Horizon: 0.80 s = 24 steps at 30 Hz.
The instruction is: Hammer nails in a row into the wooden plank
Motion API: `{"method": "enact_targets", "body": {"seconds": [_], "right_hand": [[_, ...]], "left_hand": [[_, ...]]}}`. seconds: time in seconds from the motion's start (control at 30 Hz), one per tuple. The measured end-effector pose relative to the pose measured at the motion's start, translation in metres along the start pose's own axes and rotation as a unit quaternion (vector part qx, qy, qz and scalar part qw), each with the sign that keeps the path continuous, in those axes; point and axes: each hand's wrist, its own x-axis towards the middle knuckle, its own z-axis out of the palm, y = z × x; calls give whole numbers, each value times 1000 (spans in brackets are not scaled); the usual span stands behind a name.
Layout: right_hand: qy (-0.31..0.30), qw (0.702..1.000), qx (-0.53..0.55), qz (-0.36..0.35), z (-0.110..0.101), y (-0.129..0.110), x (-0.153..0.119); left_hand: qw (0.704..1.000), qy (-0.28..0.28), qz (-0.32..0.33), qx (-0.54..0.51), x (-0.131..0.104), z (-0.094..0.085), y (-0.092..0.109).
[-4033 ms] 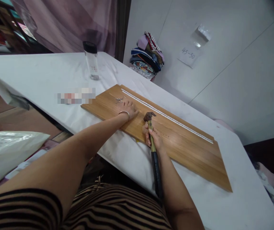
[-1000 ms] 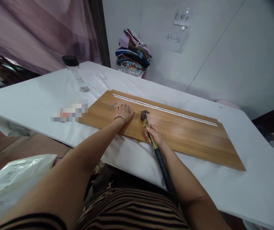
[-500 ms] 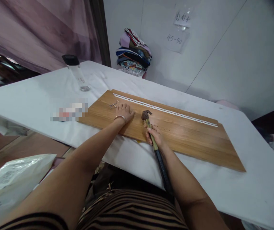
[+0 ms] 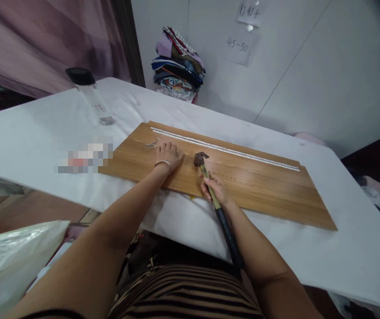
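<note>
Right hand (image 4: 220, 190) has its fingers wrapped round the hammer (image 4: 223, 221) over the board (image 4: 269, 190), left hand (image 4: 170, 157) lies on the wood, fingers slightly spread, can't tell what's underneath, with white surface (image 4: 359, 230) past the right edge.

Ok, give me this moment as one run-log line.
left hand: palm down on wooden board | right hand: gripping hammer | nails: loose on board, near left hand | bottle: on table

Seemingly a home: pink curtain (image 4: 60, 37), folded clothes (image 4: 178, 66), cloth-covered table (image 4: 40, 119).
</note>
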Motion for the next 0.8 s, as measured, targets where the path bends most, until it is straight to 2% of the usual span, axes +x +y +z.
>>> {"method": "enact_targets", "body": {"seconds": [0.2,0.53,0.8], "right_hand": [[-1,1000,-4,-2,-1,2,1],[-5,1000,-14,-3,-3,3,-1],[-11,1000,-22,3,-4,4,0]], "left_hand": [[1000,-10,-12,10,-3,-5,3],[1000,-6,-8,-5,0,2,-1],[1000,-2,-4,-14,-2,-1,0]]}}
